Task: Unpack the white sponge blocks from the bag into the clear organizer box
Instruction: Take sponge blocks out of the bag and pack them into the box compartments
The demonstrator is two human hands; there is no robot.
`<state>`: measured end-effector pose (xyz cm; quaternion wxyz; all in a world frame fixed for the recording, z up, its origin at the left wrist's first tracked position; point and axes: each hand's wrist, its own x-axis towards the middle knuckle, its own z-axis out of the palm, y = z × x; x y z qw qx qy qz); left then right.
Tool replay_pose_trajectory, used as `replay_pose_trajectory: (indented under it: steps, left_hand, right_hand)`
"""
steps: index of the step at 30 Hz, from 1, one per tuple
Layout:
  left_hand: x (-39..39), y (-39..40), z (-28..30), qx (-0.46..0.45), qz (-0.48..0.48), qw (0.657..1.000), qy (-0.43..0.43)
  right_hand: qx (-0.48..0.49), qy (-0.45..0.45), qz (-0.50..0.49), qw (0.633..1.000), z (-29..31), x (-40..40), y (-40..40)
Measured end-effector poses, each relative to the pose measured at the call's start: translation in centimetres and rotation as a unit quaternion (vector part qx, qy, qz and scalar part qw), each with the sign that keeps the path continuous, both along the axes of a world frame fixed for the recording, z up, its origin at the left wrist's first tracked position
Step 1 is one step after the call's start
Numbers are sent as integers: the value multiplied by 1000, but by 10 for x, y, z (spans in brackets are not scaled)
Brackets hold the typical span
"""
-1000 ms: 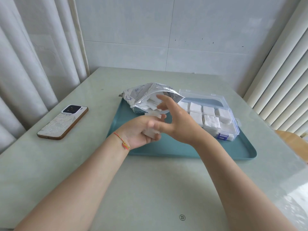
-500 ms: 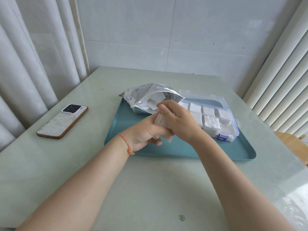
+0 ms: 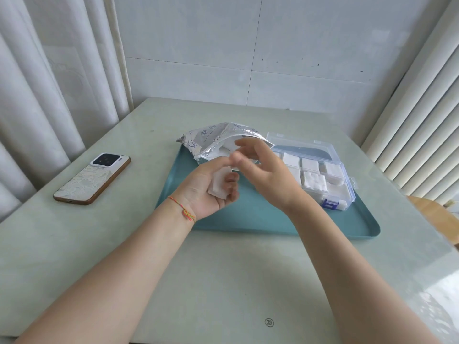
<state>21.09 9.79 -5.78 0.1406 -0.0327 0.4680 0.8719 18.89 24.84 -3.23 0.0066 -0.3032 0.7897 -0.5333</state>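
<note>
A square white sponge block (image 3: 218, 183) is held in the curled left hand (image 3: 211, 188) above the teal plastic tray (image 3: 248, 214), while the right hand (image 3: 263, 170) is spread wide beside it.

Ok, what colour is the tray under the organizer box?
Teal blue tray, under the organizer box; head view.

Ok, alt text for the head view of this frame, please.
Over a teal tray, the left hand holds a white sponge block while the right hand hovers open just above it. Behind sit an open foil bag and a clear organizer box partly filled with blocks; a phone lies left.
</note>
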Motion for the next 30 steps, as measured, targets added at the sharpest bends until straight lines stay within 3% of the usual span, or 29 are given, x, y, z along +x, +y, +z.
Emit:
replay_pose_trajectory:
  steps: [6, 12, 18, 22, 30]
  left_hand:
    - [6, 4, 4, 27, -30, 999, 29]
    - [1, 1, -1, 41, -3, 998, -49]
    - [5, 5, 4, 21, 0, 999, -28]
    - [-3, 2, -5, 14, 51, 998, -38]
    - [-1, 2, -4, 14, -9, 997, -78]
  right_hand:
    - [130, 80, 47, 987, -14, -1, -7]
    - [156, 129, 24, 979, -13, -1, -5]
    - [166, 144, 33, 975, -13, 0, -7]
    - [177, 149, 36, 972, -12, 3, -6]
    - [176, 119, 18, 977, -14, -3, -3]
